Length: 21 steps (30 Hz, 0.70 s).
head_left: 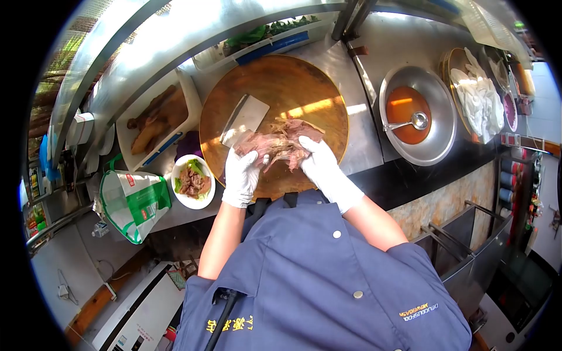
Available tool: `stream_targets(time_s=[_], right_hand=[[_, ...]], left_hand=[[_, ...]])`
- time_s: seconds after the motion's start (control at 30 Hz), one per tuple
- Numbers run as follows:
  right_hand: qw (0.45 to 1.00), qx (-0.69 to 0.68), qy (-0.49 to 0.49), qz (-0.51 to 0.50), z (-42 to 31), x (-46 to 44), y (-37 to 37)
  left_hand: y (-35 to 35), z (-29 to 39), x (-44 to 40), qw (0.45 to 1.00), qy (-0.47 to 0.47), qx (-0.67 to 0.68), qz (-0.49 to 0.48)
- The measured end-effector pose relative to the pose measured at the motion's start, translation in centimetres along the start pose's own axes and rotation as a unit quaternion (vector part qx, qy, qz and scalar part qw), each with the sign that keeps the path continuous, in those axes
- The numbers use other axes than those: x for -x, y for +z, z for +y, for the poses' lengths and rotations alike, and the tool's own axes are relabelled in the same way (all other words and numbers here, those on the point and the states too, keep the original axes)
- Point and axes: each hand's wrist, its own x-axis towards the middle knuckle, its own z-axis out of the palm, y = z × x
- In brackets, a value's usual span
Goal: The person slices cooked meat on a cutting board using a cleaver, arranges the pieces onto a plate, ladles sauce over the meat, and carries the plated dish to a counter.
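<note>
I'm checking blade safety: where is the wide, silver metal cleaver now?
In the head view, the wide, silver metal cleaver lies on the left part of the round brown chopping board, just beyond the white-gloved left hand.

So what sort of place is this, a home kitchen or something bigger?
Likely a commercial kitchen or food stall. There's a large round chopping board with a cleaver on it, and a wide metal bowl of reddish-brown liquid with a ladle.
</note>
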Motion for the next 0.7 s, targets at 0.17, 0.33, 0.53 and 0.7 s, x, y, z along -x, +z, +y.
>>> stream_targets(time_s=[0.17, 0.33, 0.53, 0.7], right_hand=[[0.993, 0.09, 0.033, -0.072, 2.7, 0.4, -3.7], [0.985, -0.077, 0.151, 0.027, 3.1, 1.5, -1.5], [0.988, 0.125, 0.028, 0.081, 2.2, 1.2, 0.7], [0.993, 0.114, 0.0, -0.019, -0.6, 0.5, 1.7]], left_hand=[[2.6, 0.0, 0.4, 0.999, 0.044, 0.008, 0.014], [3.4, 0.9, -1.0, 0.997, 0.073, -0.017, 0.005], [3.4, -0.1, -2.3, 0.997, 0.046, 0.043, 0.047], [5.1, -0.7, 0.5, 0.994, -0.004, -0.105, 0.018]])
